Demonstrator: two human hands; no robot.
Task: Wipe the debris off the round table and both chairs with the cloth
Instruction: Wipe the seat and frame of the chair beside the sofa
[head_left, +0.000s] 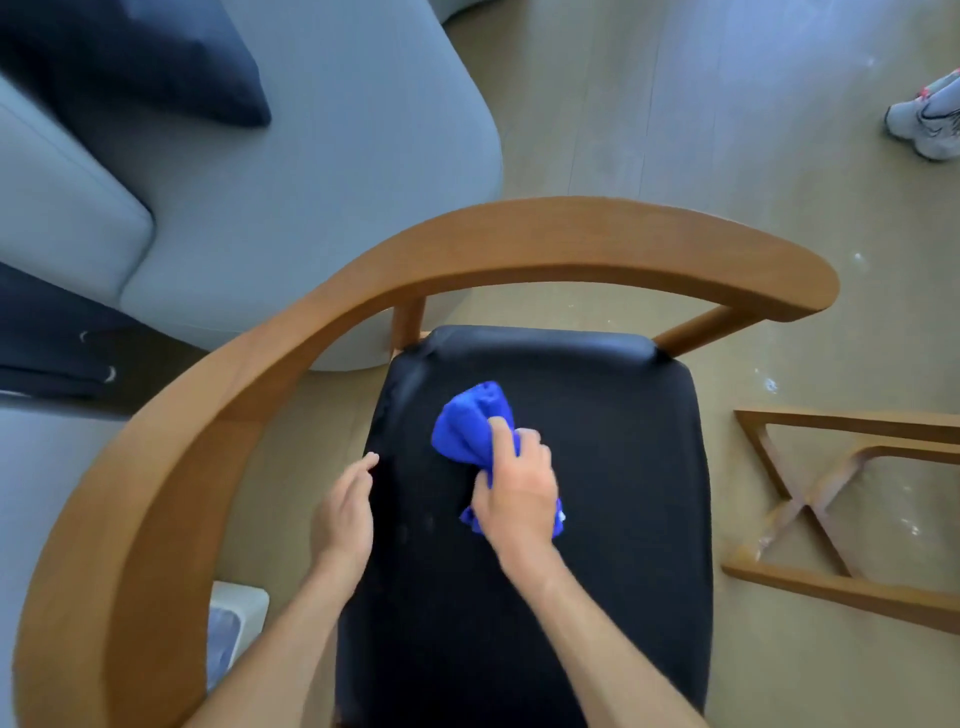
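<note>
Chair step rn, judging by the view: the right hand (519, 488) has the blue cloth (475, 431) bunched up in its fingers and pressed down on the black seat (597, 467) of the wooden chair (519, 244), roughly mid-seat and a bit toward the left side. Left hand (345, 509) is empty, fingers loose and mostly straight, sitting at the left edge of the seat, looks like it's touching or bracing there but can't say 100%.

Can't really spot crumbs on the seat, the fabric is dark and the pic is a bit soft, so no idea how much is left on it. Round table isn't in view at all, only what I think is its wooden cross base (831, 499) on the floor to the right. Second chair also not visible.

Next move imo: sweep the cloth across the rest of the seat toward an open edge, esp. the near half and the right side, then prob the curved backrest/arm rail too.

Stuff around: grey sofa (311, 182) w/ a dark cushion (156, 57) just beyond the chair, white specks scattered on the floor (649, 104), someone's sneakers (924, 124) top right, a small whitish box thing (234, 634) on the floor under the left arm rail. The rail wraps around back and left, so pushing debris out that way is awkward.
</note>
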